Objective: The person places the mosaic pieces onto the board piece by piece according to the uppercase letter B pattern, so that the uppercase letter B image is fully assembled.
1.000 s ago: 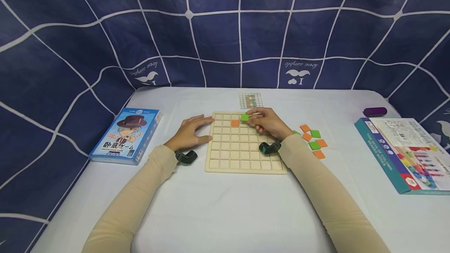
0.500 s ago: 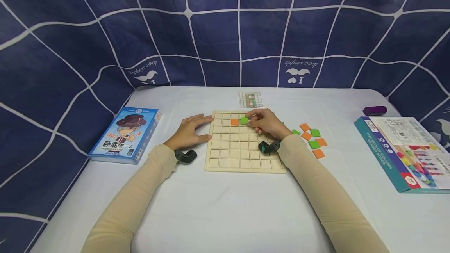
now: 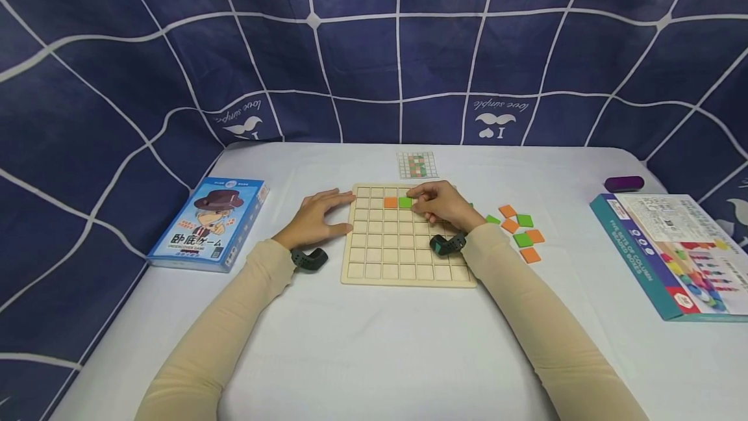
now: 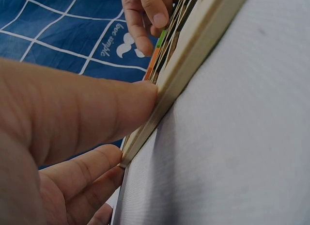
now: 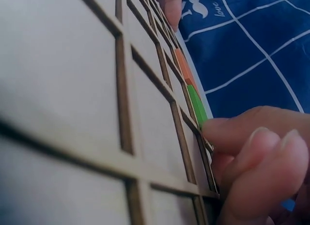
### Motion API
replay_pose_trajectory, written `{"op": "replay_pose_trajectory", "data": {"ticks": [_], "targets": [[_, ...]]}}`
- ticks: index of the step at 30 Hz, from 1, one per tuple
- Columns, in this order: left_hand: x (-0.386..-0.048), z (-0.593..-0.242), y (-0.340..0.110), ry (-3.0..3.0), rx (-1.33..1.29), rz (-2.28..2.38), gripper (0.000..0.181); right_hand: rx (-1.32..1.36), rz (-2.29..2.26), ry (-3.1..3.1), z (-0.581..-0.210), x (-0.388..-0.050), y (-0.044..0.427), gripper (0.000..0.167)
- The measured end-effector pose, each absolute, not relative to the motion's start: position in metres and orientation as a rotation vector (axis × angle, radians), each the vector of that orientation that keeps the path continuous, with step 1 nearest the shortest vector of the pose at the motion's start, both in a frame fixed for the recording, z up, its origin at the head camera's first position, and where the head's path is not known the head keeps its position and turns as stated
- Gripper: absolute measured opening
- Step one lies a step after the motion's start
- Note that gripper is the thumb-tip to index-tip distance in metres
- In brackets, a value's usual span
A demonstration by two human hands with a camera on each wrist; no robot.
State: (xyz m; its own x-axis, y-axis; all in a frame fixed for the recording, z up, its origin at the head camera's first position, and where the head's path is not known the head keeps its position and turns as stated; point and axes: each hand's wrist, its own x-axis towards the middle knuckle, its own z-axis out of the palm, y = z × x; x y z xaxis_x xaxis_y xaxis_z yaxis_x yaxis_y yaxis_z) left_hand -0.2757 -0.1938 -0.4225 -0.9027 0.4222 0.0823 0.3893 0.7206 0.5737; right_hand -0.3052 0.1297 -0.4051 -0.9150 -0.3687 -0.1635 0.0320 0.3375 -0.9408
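Observation:
The left hand [image 3: 315, 218] lies at the left edge of a wooden grid board [image 3: 382, 283], thumb and fingers spread, their tips touching its side; the left wrist view shows the thumb [image 4: 111, 108] against the rim. Over the board's upper part, the right hand [image 3: 445, 205] has bent fingers at the right edge of a green tile [image 3: 405, 203]. In the right wrist view a fingertip [image 5: 215, 130] meets the end of that green tile [image 5: 196, 106], which lies in a grid cell directly beside an orange tile [image 5: 185, 69]. The right palm is hidden.
Loose green and orange tiles [image 3: 530, 255] lie right of the board. A pattern card [image 3: 417, 165] is behind it. A blue box [image 3: 207, 226] stands left; a larger box [image 3: 684, 255] and a purple object [image 3: 623, 184] are at the right.
The right hand has brought the green tile slightly nearer the person and lowered it into the cell beside the orange one. The left hand has stayed at the board's edge.

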Motion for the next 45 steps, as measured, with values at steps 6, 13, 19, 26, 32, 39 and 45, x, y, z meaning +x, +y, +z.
{"op": "replay_pose_trajectory", "data": {"ticks": [6, 13, 19, 26, 32, 39, 45], "targets": [[-0.277, -0.422, -0.193, 2.864, 0.68, 0.933, 0.071, -0.298, -1.594, 2.227, -0.399, -0.303, 0.132, 0.04], [-0.276, -0.422, -0.194, 2.866, 0.683, 0.929, 0.072, -0.354, -1.59, 2.218, -0.393, -0.302, 0.142, 0.038], [-0.276, -0.423, -0.195, 2.873, 0.691, 0.919, 0.071, -0.396, -1.599, 2.273, -0.387, -0.298, 0.161, 0.037], [-0.275, -0.423, -0.195, 2.87, 0.685, 0.928, 0.071, -0.374, -1.631, 2.326, -0.385, -0.296, 0.184, 0.039], [-0.276, -0.424, -0.194, 2.866, 0.692, 0.934, 0.071, -0.32, -1.654, 2.351, -0.387, -0.295, 0.203, 0.04], [-0.276, -0.424, -0.194, 2.872, 0.696, 0.929, 0.071, -0.249, -1.661, 2.364, -0.393, -0.295, 0.219, 0.041], [-0.276, -0.423, -0.195, 2.871, 0.698, 0.928, 0.071, -0.168, -1.593, 2.379, -0.396, -0.298, 0.231, 0.041]]}}
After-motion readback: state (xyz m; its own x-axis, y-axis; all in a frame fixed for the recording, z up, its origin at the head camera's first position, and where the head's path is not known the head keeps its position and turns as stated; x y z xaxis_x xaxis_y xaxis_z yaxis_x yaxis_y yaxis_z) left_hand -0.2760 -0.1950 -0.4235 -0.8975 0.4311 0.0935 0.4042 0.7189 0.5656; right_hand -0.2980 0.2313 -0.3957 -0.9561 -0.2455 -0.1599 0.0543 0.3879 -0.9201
